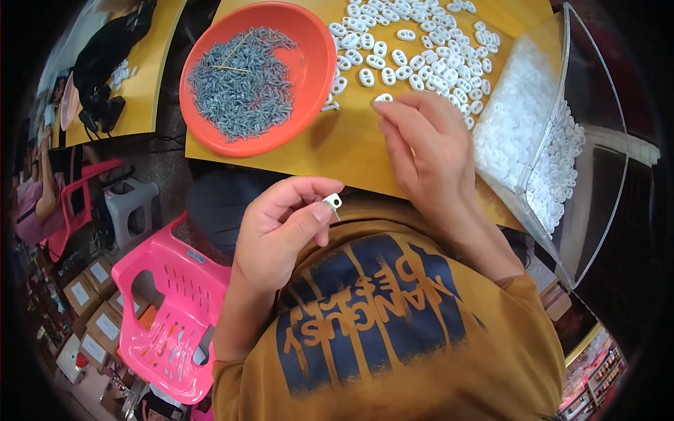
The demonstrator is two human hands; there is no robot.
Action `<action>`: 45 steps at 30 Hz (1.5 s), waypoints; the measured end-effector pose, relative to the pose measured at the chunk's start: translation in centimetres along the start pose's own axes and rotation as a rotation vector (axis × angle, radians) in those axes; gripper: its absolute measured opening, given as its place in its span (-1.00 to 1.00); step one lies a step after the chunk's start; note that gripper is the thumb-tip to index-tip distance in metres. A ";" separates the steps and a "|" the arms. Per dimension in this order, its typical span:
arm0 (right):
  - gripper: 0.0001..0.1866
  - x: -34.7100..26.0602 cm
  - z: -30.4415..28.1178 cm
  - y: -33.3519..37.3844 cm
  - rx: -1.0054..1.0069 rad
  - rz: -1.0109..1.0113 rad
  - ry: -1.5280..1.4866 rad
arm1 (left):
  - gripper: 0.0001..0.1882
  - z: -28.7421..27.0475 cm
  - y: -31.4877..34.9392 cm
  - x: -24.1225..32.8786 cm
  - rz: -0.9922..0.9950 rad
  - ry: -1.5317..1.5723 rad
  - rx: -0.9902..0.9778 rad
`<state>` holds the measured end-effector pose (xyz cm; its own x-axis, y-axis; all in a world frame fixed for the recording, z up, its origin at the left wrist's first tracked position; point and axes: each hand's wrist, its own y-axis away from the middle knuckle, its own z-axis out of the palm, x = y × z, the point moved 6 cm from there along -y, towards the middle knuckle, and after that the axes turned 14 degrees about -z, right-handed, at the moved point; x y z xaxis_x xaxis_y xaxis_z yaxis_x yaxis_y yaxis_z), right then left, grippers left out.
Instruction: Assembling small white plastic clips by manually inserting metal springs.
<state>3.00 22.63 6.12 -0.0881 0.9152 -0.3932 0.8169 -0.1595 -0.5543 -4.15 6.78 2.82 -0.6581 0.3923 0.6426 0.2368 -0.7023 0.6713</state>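
Note:
My left hand is closed in front of my body. Between its thumb and fingers is a small white oval plastic piece with a hole showing, and a grey screw sticks down below it. My right hand reaches over the table's near part, its thumb and forefinger pinched at another white two-hole plastic piece. Just beyond that hand, many more such pieces lie scattered. An orange-red bowl at the left holds a heap of grey screws.
A clear plastic bin full of white pieces lies tilted at the table's right edge. The yellow table ends close to my body. A pink chair and a grey stool stand at left, near cardboard boxes. Another person sits far left.

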 end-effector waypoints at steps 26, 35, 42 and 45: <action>-0.82 -0.9 2.6 -0.4 -0.029 0.125 -0.095 | -0.83 -1.4 1.2 -2.1 0.033 0.351 -0.204; -0.82 -1.5 3.0 1.3 0.064 0.709 -0.992 | -0.85 -1.5 1.4 -1.4 0.050 0.333 -0.245; -0.81 -2.0 2.6 2.6 0.104 0.822 -1.140 | -0.87 -0.9 2.2 -0.7 0.101 0.339 -0.236; -0.79 -1.7 2.4 3.3 0.029 0.827 -1.151 | -0.87 -0.4 2.0 -0.8 0.108 0.342 -0.242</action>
<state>4.48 19.63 3.24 -0.0167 -0.2507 -0.9679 0.8504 -0.5128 0.1181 -3.43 4.78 3.51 -0.8476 0.1177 0.5175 0.1698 -0.8637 0.4746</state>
